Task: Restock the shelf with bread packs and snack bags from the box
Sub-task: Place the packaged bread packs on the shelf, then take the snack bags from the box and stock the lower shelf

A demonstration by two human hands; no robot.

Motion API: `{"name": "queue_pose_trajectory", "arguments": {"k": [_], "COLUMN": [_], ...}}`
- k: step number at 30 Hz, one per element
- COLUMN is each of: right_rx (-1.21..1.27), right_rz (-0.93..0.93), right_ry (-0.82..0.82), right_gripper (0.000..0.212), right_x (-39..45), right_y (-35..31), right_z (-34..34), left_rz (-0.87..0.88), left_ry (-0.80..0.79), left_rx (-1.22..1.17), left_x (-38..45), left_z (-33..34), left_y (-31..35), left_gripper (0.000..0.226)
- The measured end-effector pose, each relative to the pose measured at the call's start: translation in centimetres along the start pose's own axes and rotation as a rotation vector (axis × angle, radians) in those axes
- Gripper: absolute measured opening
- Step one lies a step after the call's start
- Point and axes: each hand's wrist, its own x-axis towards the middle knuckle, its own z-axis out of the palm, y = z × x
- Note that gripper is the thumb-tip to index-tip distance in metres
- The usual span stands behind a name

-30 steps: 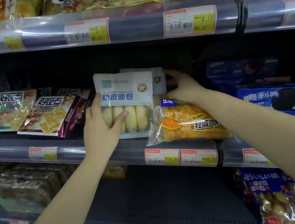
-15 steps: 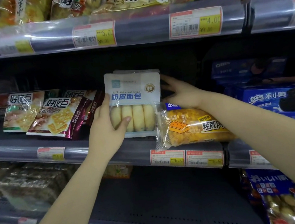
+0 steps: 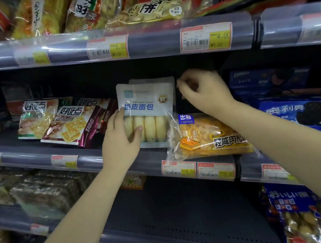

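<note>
A white-and-blue bread pack (image 3: 147, 100) with pale round buns stands upright on the middle shelf (image 3: 91, 160). A second like pack (image 3: 150, 79) peeks out just behind it. My left hand (image 3: 120, 144) grips the front pack's lower left, thumb across the buns. Blurred, with loosely curled fingers, my right hand (image 3: 204, 91) hovers just right of the packs' top corner, and I see nothing in it. An orange bread pack (image 3: 208, 135) lies under my right wrist, leaning on the front pack. The box is out of view.
Cracker bags (image 3: 69, 126) lie left of the bread. Blue Oreo boxes (image 3: 306, 113) stand on the right. Snack bags (image 3: 141, 4) fill the top shelf. Below are a dark shelf board (image 3: 176, 210), wrapped dark packs (image 3: 47, 191) and a blue cookie bag (image 3: 308, 214).
My right hand has come out from behind the bread packs and let go, its fingers curling in. My left hand keeps its hold on the front pack, which stands straighter.
</note>
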Motion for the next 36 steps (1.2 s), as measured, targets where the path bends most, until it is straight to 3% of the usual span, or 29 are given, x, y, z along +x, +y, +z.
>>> {"name": "queue_pose_trajectory", "arguments": {"k": [4, 10, 15, 21, 25, 29, 32, 36], "right_rx": [-0.046, -0.046, -0.251, -0.312, -0.289, 0.092, 0.517, 0.946], "right_rz": [-0.179, -0.375, -0.416, -0.361, -0.508, -0.621, -0.448, -0.053], "right_ry": [-0.239, -0.245, -0.381, -0.259, -0.191, -0.322, -0.477, -0.686], "right_gripper": [0.027, 0.029, 0.056, 0.045, 0.047, 0.039, 0.031, 0.024], "right_x": [-1.3, -6.0, -8.5, -9.4, -10.7, -15.8, -20.2, -25.2], "right_y": [-1.9, -2.8, -2.0, -1.7, -3.7, -8.5, -12.5, -18.0], "right_z": [-2.3, -2.9, -1.3, 1.0, 1.4, 2.7, 5.9, 11.4], "left_rz": [-0.056, -0.086, -0.203, -0.323, -0.439, -0.592, -0.709, -0.878], "left_ry": [-0.041, 0.034, 0.046, 0.048, 0.021, 0.039, 0.038, 0.022], "left_rx": [-0.051, -0.078, -0.063, -0.006, 0.056, 0.077, 0.105, 0.157], "left_x": [-1.1, -5.5, -9.5, -15.2, -19.8, -25.2, -30.3, -37.3], "left_z": [-1.0, -3.0, -5.2, -8.2, -10.0, -11.7, -12.8, -13.8], "left_y": [0.5, 2.2, 3.4, 4.1, 2.9, 0.6, -1.8, -5.1], "left_gripper": [0.063, 0.045, 0.037, 0.035, 0.037, 0.033, 0.027, 0.025]}}
